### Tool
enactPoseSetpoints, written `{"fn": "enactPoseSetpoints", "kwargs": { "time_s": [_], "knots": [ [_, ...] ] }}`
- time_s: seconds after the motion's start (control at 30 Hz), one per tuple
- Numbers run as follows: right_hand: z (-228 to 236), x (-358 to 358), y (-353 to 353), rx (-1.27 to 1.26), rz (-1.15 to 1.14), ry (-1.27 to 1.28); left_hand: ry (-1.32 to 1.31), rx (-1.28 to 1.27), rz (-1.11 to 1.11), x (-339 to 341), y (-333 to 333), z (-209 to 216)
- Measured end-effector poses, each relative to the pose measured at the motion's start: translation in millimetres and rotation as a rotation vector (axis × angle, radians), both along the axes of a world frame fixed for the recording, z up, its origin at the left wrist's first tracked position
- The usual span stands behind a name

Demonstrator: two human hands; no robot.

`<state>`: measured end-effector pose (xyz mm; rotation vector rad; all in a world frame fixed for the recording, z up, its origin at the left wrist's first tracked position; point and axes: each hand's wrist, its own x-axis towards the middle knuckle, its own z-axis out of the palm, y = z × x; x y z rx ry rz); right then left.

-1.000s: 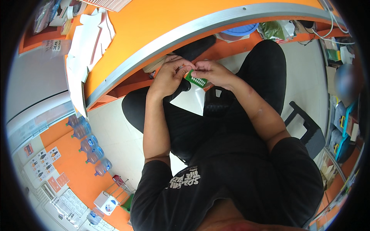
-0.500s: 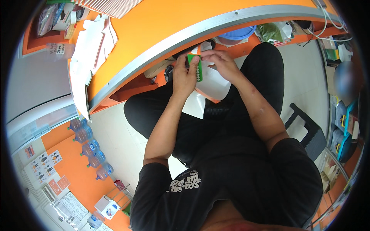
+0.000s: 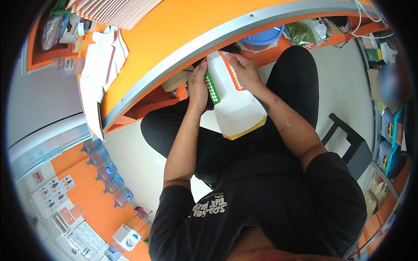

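Observation:
Over my lap, just in front of the desk edge, I hold a white paperboard food box (image 3: 235,111), unfolded in part. It has a green patterned strip on its left, an orange one on its right and a yellow band at the near end. My left hand (image 3: 198,89) grips the green side, thumb up by the far corner. On the orange side my right hand (image 3: 246,71) is closed, thumb lying on the strip. The fingers beneath the board are hidden. The far end of the box reaches up to the desk's underside.
The orange desk (image 3: 174,30) with its grey metal edge curves ahead, carrying stacked folded cartons (image 3: 114,12) and loose white board sheets (image 3: 102,61). Below sits an orange shelf with a blue lidded tub (image 3: 262,36). A black stool (image 3: 348,143) stands right, water bottles (image 3: 109,174) left.
The box has opened out and turned, its white surface now facing up toward me. My hands have moved apart, from working close together at the green strip to holding opposite sides.

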<state>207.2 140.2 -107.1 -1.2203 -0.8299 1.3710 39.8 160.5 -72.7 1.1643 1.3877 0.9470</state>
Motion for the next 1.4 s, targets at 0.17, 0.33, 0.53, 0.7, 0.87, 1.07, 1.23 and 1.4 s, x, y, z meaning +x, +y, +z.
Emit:
{"fn": "enactPoseSetpoints", "kwargs": {
  "time_s": [0.17, 0.33, 0.53, 0.7, 0.87, 1.07, 1.23, 1.4],
  "knots": [
    [0.6, 2.6, -0.5, -0.084, -0.011, 0.010, 0.286, 0.027, 0.008, 8.1, -4.7, 11.7],
    [0.0, 1.1, -5.8, 0.030, -0.046, -0.449, 0.257, 0.143, -0.079, 7.4, -10.6, 8.7],
    [-11.5, -1.7, -1.9, 0.051, -0.124, -0.353, 0.195, 0.014, -0.069, 13.3, -12.2, 13.2],
    [-8.9, -3.7, -6.0, 0.021, -0.083, -0.351, 0.170, -0.091, -0.075, 9.1, -12.6, 23.1],
    [-6.1, 9.0, -10.0, -0.040, -0.064, -0.075, 0.339, -0.084, -0.275, -8.9, -11.3, 7.6],
    [8.8, 46.3, -79.9, -0.238, 0.349, 0.463, 0.353, 0.617, -0.231, -19.4, -89.4, 63.6],
    [29.2, 51.6, -136.2, -0.390, 0.550, 0.733, 0.150, 0.918, -0.051, -28.2, -110.4, 74.8],
    [42.2, 46.1, -124.3, -0.157, 0.656, 0.670, -0.291, 0.590, -0.149, -26.5, -88.4, 106.2]
  ]
}}
